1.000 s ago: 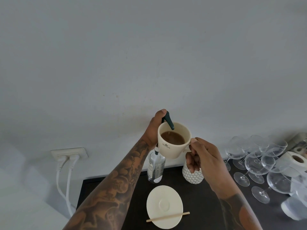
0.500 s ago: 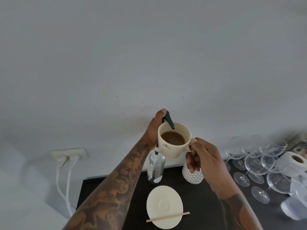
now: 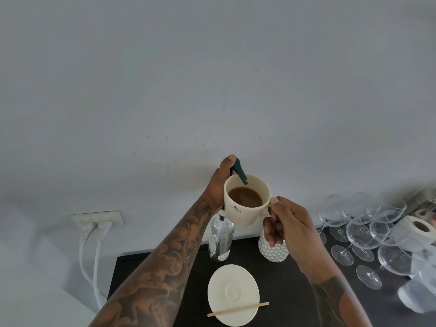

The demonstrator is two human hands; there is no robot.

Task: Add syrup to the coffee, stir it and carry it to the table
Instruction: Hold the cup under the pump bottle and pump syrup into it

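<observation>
Nearest, a wooden stick [image 3: 238, 309] lies across the near part of a cream saucer [image 3: 232, 295] on the dark desk [image 3: 283, 279], with bare surface either side. Farther, the right hand [image 3: 291, 228] grips the handle of the coffee cup [image 3: 246, 199], held in the air. Behind it the left hand [image 3: 218, 182] presses the dark pump of the syrup bottle [image 3: 221, 239], spout over the cup's rim. Wine glasses [image 3: 363, 232] crowd the right edge.

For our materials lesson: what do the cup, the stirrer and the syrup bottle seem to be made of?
Cup: likely glazed ceramic; cream, smooth, thick-walled.
Stirrer: probably wood; pale tan, matte, flat.
Syrup bottle: clear glass or plastic, see-through; its dark green pump looks plastic.
</observation>
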